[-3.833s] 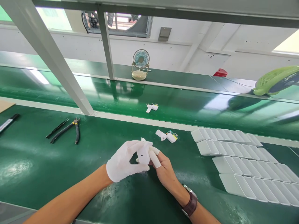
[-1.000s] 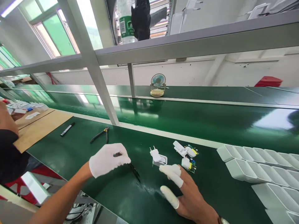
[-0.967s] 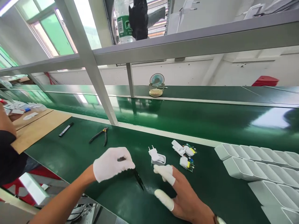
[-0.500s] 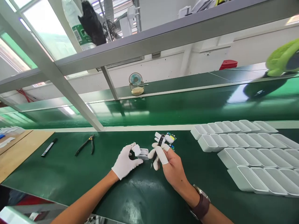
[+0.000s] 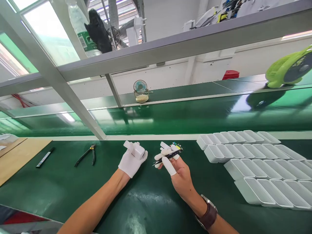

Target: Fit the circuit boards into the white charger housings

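My left hand (image 5: 133,162), in a white glove, is turned palm up with its fingers curled around a small white plastic housing (image 5: 138,150). Another white piece juts out at the fingertips' left. My right hand (image 5: 176,169) wears white finger cots and grips slim black tweezers (image 5: 172,155), their fine tip pointing left toward the other hand, apart from the housing. Just behind the right fingers is a small circuit board (image 5: 175,145) with green and yellow parts, partly hidden, with white pieces beside it.
Several rows of white bins (image 5: 253,169) stand on the right of the green bench (image 5: 151,208). Black-handled cutters (image 5: 88,154) and a black-and-white marker-like tool (image 5: 45,158) lie left. Cardboard (image 5: 21,156) covers the far left. A slanted post (image 5: 80,107) rises at the back.
My left hand has rolled palm up and lifted the white housing off the bench. The tweezers in my right hand have swung from steep to nearly level. The view has shifted slightly.
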Available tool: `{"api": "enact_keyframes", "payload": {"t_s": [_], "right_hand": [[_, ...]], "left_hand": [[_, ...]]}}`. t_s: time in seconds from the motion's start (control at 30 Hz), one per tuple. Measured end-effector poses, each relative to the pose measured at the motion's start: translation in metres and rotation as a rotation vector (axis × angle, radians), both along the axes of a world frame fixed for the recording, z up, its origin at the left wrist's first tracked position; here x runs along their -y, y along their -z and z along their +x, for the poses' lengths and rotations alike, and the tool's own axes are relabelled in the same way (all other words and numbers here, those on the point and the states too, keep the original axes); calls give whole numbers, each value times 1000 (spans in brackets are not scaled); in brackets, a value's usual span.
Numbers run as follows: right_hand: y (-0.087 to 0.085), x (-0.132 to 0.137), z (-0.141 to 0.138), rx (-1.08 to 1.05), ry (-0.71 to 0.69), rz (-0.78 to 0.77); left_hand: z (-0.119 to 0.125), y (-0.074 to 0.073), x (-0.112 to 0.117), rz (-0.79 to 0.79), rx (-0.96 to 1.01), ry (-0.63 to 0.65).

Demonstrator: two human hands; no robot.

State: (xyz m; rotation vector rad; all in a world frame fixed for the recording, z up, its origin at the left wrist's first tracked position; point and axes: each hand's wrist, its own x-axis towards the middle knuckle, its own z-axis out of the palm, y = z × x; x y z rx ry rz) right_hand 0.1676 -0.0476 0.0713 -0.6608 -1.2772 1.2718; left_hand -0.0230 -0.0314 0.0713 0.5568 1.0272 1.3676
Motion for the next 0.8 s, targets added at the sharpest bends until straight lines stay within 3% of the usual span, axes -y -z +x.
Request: {"api": "enact_keyframes", "payload": {"t_s": [0.17, 0.23, 0.5, 0.63, 0.8], "right_hand": [[10, 4, -7, 151, -35, 115], [13, 5, -9, 226, -34, 156], [0, 0, -24, 369, -1, 355], [-3, -2, -31, 450, 53, 446], [9, 3, -34, 378, 172, 641]], "left_hand": [[-14, -6, 5, -101, 675, -148], [-18, -7, 9, -135, 793, -142], [-12, -7, 16, -139, 718, 110], [-4, -10, 20, -150, 758, 64], [4, -12, 23, -203, 796, -56]]}}
